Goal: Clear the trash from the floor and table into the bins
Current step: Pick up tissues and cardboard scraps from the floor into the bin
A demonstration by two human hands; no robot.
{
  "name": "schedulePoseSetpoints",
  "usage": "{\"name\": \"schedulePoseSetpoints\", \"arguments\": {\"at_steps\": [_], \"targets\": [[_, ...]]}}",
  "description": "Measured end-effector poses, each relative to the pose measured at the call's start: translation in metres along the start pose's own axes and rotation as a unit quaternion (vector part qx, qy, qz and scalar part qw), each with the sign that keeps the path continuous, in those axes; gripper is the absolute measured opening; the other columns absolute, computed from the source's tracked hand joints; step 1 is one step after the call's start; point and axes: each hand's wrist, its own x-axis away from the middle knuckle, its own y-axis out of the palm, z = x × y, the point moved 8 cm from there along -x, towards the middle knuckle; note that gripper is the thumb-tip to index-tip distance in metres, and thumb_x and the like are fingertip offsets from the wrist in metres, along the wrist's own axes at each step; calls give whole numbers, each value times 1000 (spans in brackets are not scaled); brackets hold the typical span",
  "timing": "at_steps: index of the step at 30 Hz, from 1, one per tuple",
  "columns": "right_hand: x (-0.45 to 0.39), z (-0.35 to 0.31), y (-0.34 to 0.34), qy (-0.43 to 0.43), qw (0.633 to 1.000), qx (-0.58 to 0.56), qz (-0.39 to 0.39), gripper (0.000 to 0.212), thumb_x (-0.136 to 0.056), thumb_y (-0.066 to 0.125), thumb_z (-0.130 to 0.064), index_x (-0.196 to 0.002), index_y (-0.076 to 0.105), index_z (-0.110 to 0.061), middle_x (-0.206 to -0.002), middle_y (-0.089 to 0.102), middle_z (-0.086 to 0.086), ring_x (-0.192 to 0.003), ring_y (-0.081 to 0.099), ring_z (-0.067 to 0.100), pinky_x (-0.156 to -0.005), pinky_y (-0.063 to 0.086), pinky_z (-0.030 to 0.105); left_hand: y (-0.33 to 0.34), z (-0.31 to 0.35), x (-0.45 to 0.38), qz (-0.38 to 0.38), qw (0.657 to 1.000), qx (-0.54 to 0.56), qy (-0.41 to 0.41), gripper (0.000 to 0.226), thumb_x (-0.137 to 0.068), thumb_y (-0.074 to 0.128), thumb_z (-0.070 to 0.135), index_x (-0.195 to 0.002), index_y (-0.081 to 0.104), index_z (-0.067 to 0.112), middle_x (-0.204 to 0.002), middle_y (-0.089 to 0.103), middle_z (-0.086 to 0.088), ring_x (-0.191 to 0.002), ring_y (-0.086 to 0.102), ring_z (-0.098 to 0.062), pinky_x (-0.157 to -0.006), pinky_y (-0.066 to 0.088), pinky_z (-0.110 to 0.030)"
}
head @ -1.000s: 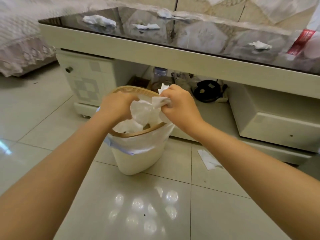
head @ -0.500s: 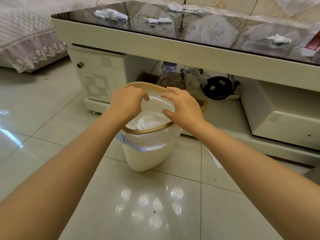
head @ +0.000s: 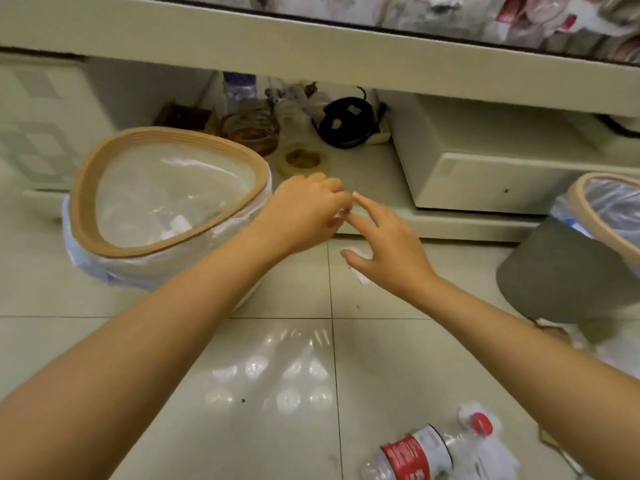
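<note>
On the floor by the table's base, the open right hand (head: 388,244) and loosely curled, empty left hand (head: 304,209) near the paper scrap (head: 362,277), which could slide on the glossy tile.

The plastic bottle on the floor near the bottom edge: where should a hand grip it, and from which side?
Probably around the labelled middle of the plastic bottle, coming down from above. It lies on its side on the floor tiles, red cap pointing up and right, so the round body is open to a wrap grip. The right hand looks nearer; both hands appear empty, the left hand beside the cream bin.
</note>
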Motion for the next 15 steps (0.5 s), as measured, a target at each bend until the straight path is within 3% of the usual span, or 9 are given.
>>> {"name": "schedulePoseSetpoints", "arguments": {"at_steps": [3,10,15], "targets": [[32,51,8,54,998,20,-24,60,-84,64,-39,-140,43,-27,-153,31,4,-130,42,25,-100,39,41,52,30,-26,-48,999,19,1,36,-91,56,34,-126,54,26,-124,58,2,-110,55,-20,-85,44,-33],[122,151,42,176,978,33,-107,61,-86,60,-42,-143,38,-30,-156,24,0,-140,28,23,-111,28,40,190,66,-46,-205,976,68,-15,52,-90,58,40,-138,43,26,-138,48,-2,-118,51,-25,-88,45,-38],[181,184,72,247,959,2,-141,60,-84,64,-33,-140,43,-27,-155,27,2,-138,31,25,-109,29,41,268,78,-35,-269,960,71,-42,55,-95,49,31,-146,29,29,-148,35,-10,-125,44,-34,-96,40,-45]]}}
